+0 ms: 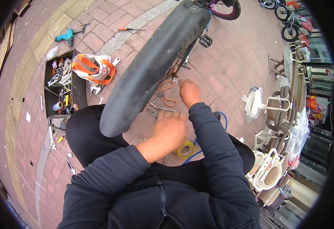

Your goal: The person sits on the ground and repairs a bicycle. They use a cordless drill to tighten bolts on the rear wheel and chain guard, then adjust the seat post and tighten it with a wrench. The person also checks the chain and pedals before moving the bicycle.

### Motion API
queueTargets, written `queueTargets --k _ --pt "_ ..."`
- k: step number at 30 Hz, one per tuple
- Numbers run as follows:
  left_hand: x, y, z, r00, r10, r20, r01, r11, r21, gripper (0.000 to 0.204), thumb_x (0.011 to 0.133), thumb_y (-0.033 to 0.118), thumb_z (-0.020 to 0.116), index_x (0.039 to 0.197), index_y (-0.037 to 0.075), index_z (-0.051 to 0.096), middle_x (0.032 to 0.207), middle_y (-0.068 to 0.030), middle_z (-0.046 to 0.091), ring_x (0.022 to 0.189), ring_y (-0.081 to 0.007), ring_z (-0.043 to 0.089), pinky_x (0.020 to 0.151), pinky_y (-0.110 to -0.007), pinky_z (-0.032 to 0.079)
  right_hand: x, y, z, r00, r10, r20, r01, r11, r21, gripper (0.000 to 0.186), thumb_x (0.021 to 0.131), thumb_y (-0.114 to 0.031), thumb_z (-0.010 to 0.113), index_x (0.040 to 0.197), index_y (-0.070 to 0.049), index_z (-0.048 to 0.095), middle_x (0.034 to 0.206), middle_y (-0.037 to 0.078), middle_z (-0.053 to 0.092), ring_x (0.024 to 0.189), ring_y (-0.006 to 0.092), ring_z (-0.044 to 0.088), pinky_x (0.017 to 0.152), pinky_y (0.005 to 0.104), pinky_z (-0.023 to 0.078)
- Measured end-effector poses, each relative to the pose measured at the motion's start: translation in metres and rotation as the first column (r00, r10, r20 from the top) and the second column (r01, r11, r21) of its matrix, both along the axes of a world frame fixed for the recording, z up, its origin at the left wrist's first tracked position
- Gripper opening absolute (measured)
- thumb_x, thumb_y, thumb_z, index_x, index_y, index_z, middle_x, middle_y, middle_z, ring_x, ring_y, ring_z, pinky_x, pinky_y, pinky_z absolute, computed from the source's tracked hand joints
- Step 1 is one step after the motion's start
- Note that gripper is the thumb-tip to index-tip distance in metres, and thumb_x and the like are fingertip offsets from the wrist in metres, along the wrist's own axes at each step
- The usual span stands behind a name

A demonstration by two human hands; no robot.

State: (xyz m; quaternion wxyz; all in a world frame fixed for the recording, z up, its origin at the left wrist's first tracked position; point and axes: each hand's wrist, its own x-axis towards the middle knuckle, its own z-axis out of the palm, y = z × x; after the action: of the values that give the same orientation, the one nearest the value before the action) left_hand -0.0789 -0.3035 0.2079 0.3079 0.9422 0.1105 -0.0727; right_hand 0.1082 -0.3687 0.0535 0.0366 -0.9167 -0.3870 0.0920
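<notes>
A long black bicycle seat [155,61] slants across the middle, between my knees. My right hand [190,93] is beside its right edge, fingers pinched near a small silvery piece [175,81]; what it grips is not clear. Lower down, my left hand [169,129] is back-up with its fingers curled and their tips hidden. Just beyond those fingers lie a pair of pliers [152,112] and a thin metal wrench [163,108]. Orange-handled cutters [169,100] rest on the paving between my hands. A roll of yellow tape [185,150] is below my left hand.
At left stand an open toolbox [79,91] and a white bag with orange straps [94,68]. A teal drill [65,37] and a screwdriver [127,29] lie farther off. A pedal [205,41] juts right of the seat. Beige child seats [270,171] line the right side.
</notes>
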Motion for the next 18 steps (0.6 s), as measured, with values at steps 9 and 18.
queueTargets --k 9,18 --pt "-0.008 0.0 0.008 1.0 -0.015 -0.02 0.015 1.0 0.003 0.057 0.085 0.031 0.073 0.128 -0.003 0.06 0.117 -0.021 0.069 0.116 -0.0355 0.064 0.109 -0.048 0.041 -0.005 0.017 0.019 0.958 0.183 0.221 -0.171 0.983 -0.074 0.013 0.085 -0.015 0.061 0.087 -0.008 0.071 0.086 0.012 0.07 0.083 0.0306 0.07 0.071 0.0442 0.056" --pt "-0.006 -0.004 0.009 0.999 0.008 -0.034 -0.007 0.999 0.035 0.056 0.074 0.019 0.073 0.124 -0.005 0.063 0.111 -0.0174 0.071 0.11 -0.0316 0.067 0.109 -0.048 0.042 -0.03 0.056 0.038 0.839 0.352 0.415 -0.211 0.913 -0.349 0.012 0.078 -0.016 0.066 0.074 -0.008 0.075 0.08 0.009 0.07 0.078 0.0261 0.069 0.062 0.0387 0.05"
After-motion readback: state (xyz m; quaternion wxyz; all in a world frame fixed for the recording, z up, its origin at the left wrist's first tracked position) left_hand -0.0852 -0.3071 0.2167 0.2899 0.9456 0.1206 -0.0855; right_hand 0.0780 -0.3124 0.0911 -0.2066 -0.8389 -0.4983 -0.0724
